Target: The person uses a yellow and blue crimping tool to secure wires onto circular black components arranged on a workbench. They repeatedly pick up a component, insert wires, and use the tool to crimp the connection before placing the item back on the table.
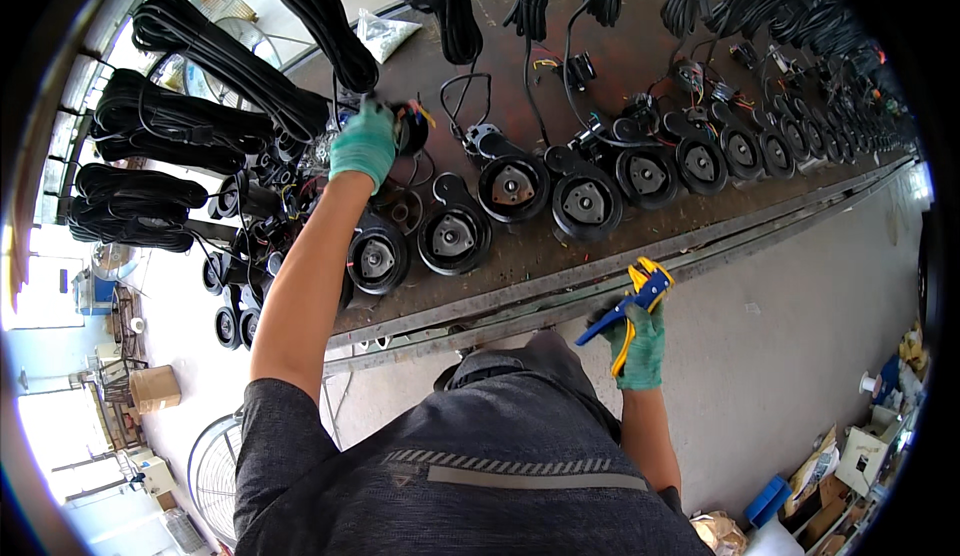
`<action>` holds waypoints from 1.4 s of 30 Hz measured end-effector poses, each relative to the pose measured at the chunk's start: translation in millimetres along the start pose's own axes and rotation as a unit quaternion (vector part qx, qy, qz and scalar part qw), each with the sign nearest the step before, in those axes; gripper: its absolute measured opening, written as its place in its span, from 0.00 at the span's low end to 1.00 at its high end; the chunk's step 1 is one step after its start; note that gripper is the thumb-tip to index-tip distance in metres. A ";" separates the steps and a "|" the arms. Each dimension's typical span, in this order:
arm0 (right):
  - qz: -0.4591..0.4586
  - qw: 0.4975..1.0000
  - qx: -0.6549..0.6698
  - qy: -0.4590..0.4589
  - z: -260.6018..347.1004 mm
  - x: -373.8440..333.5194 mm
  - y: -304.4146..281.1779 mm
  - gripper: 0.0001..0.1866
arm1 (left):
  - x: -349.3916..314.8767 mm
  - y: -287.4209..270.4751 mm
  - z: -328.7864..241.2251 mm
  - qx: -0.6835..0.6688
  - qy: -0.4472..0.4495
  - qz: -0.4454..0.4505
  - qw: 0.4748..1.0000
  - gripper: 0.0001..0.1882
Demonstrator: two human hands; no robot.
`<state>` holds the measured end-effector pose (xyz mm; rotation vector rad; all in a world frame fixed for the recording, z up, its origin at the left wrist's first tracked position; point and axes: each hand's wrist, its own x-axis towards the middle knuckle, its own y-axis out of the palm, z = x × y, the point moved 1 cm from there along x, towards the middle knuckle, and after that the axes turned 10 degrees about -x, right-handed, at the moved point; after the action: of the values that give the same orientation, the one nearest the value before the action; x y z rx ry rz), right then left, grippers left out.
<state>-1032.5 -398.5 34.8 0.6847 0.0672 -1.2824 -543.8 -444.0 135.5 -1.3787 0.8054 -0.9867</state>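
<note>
Workshop w/ concrete floor; a long dark-brown metal counter (560, 241) runs across, bundles of coiled black cable (170, 126) hanging along its far side. Left hand (364, 144), green knit glove, is stretched out and closed around a small round black motor part w/ coloured wire ends (412, 128). Just below that hand sits a row of round black motor housings w/ grey centre plates (453, 238), running off to the right. Right hand (640, 346), also gloved, hangs near the body, off the counter edge, gripping a blue-and-yellow wire stripper (632, 304). Step looks like picking the wired part; prob. stripper must come up to the wire ends.
</note>
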 end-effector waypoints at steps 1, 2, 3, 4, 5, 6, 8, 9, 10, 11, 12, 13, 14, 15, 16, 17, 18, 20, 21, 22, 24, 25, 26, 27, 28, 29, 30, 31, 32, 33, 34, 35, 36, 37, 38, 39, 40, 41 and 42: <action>-0.018 1.000 -0.010 0.003 2.8 0.2 -4.9 0.25 | 5.4 21.0 8.7 0.038 0.010 0.054 0.998 0.14; -0.030 1.000 -0.006 0.005 4.3 0.9 -9.8 0.25 | 9.1 42.3 17.4 0.078 0.019 0.108 0.991 0.14; -0.035 0.999 -0.008 0.008 5.7 2.3 -18.2 0.26 | 8.9 48.9 11.6 0.064 0.038 0.131 0.989 0.15; -0.038 0.999 -0.011 0.010 7.1 4.3 -27.6 0.26 | 12.0 54.4 7.6 0.050 0.048 0.198 0.978 0.18; -0.046 0.999 -0.012 0.011 6.9 6.1 -35.2 0.26 | 15.8 44.6 -15.7 0.035 0.063 0.266 0.961 0.20; -0.072 0.997 -0.007 0.007 8.0 6.9 -38.5 0.27 | 23.2 49.1 -25.4 -0.017 0.109 0.213 0.971 0.22; -0.081 0.997 -0.006 0.013 12.9 9.7 -47.7 0.28 | 38.5 67.4 -42.0 -0.121 0.201 0.106 0.966 0.26; -0.086 0.996 -0.004 0.015 15.2 11.3 -51.2 0.28 | 48.9 76.7 -55.8 -0.118 0.218 0.127 0.960 0.29; -0.090 0.996 -0.010 0.021 18.3 12.9 -52.6 0.29 | 55.7 86.9 -67.6 -0.108 0.192 0.189 0.957 0.29; -0.092 0.995 -0.015 0.024 21.4 13.2 -55.2 0.29 | 60.9 92.8 -81.8 -0.099 0.166 0.251 0.948 0.29; -0.088 0.996 -0.019 0.027 23.9 13.5 -56.5 0.29 | 63.9 94.9 -86.5 -0.050 0.137 0.313 0.939 0.28; -0.083 0.996 -0.024 0.031 26.3 13.9 -57.1 0.29 | 69.3 127.5 -75.2 -0.043 0.128 0.294 0.946 0.23; -0.081 0.996 -0.023 0.031 28.6 12.8 -58.5 0.28 | 73.9 126.9 -77.4 -0.040 0.132 0.286 0.948 0.22; -0.075 0.996 -0.021 0.031 28.3 16.0 -61.0 0.28 | 76.6 125.8 -77.4 -0.038 0.134 0.279 0.950 0.20; -0.067 0.997 -0.019 0.032 27.5 19.5 -63.7 0.28 | 81.5 122.5 -72.3 -0.035 0.083 0.277 0.957 0.18; -0.064 0.997 -0.014 0.036 25.1 19.1 -68.7 0.28 | 82.7 107.8 -72.8 -0.028 0.036 0.277 0.960 0.16; -0.069 0.997 -0.011 0.044 22.4 20.5 -72.0 0.28 | 77.4 98.3 -62.1 -0.154 0.024 0.194 0.969 0.15; -0.047 0.997 -0.011 0.056 21.9 28.7 -70.1 0.29 | 64.9 80.0 -6.0 -0.359 -0.055 0.090 0.927 0.14; -0.047 0.997 -0.010 0.057 22.0 31.1 -70.0 0.29 | 56.5 45.4 -11.1 -0.529 -0.123 0.141 0.828 0.14; -0.050 0.997 -0.003 0.052 21.4 34.6 -68.3 0.29 | 39.2 2.7 -14.7 -0.562 -0.111 0.158 0.804 0.16; 0.003 0.999 0.006 0.039 14.6 44.5 -65.2 0.27 | -1.2 -24.8 -13.1 -0.610 -0.088 0.160 0.771 0.25; 0.025 0.999 0.011 0.034 12.5 47.0 -62.7 0.26 | -20.8 -30.2 -17.1 -0.622 -0.070 0.172 0.761 0.28; 0.033 0.998 0.015 0.042 29.5 45.0 -39.1 0.24 | -41.6 -24.8 -25.9 -0.646 -0.055 0.168 0.742 0.29; 0.064 0.997 0.021 0.037 30.6 47.8 -30.9 0.23 | -59.4 -16.6 -38.0 -0.670 -0.037 0.168 0.722 0.31; 0.074 0.996 0.020 0.045 37.9 47.1 -13.8 0.22 | -74.5 -7.4 -45.4 -0.672 -0.034 0.179 0.718 0.31; 0.084 0.995 0.015 0.054 45.2 44.2 4.3 0.22 | -90.2 8.4 -48.7 -0.696 -0.040 0.189 0.691 0.28; 0.085 0.996 -0.008 0.040 39.2 45.2 10.6 0.22 | -101.3 17.6 -58.4 -0.717 -0.025 0.196 0.669 0.26; 0.084 0.996 -0.031 0.024 30.9 47.8 16.2 0.23 | -107.3 25.4 -66.4 -0.736 -0.007 0.204 0.645 0.24; 0.090 0.994 -0.055 0.003 27.6 51.5 25.6 0.22 | -110.5 34.8 -68.2 -0.719 -0.003 0.212 0.662 0.22; 0.098 0.992 -0.082 -0.018 27.1 55.4 36.4 0.22 | -113.2 43.7 -70.2 -0.703 0.003 0.218 0.677 0.20; 0.124 0.991 -0.039 -0.005 30.9 55.9 50.0 0.21 | -114.9 42.7 -81.2 -0.726 -0.003 0.221 0.651 0.18; 0.156 0.988 0.003 0.007 36.1 56.9 62.5 0.21 | -115.2 42.0 -85.4 -0.727 0.006 0.218 0.651 0.17; 0.179 0.982 0.031 0.043 40.5 56.9 68.7 0.22 | -114.6 42.0 -88.3 -0.728 0.014 0.216 0.651 0.17; 0.162 0.987 0.017 0.018 40.6 59.1 72.4 0.21 | -113.9 41.4 -91.4 -0.729 0.022 0.214 0.650 0.16; 0.148 0.989 0.004 -0.007 38.2 62.9 80.2 0.21 | -113.0 40.6 -92.1 -0.723 0.008 0.213 0.657 0.15; 0.135 0.990 -0.009 -0.033 37.7 63.0 86.5 0.21 | -111.7 42.4 -92.7 -0.721 0.009 0.207 0.661 0.16; 0.123 0.992 0.006 -0.032 40.2 59.0 89.1 0.18 | -109.7 44.1 -93.9 -0.719 0.009 0.201 0.665 0.17; 0.103 0.993 -0.032 -0.054 39.0 58.5 90.9 0.17 | -108.0 44.7 -92.4 -0.715 0.008 0.194 0.671 0.19; 0.082 0.991 -0.069 -0.074 38.2 59.2 91.0 0.17 | -105.7 44.6 -91.5 -0.722 -0.014 0.201 0.661 0.17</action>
<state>-944.9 -457.8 80.2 0.4639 -0.0219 -1.1544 -665.5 -387.7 76.0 -2.2953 1.9647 0.2941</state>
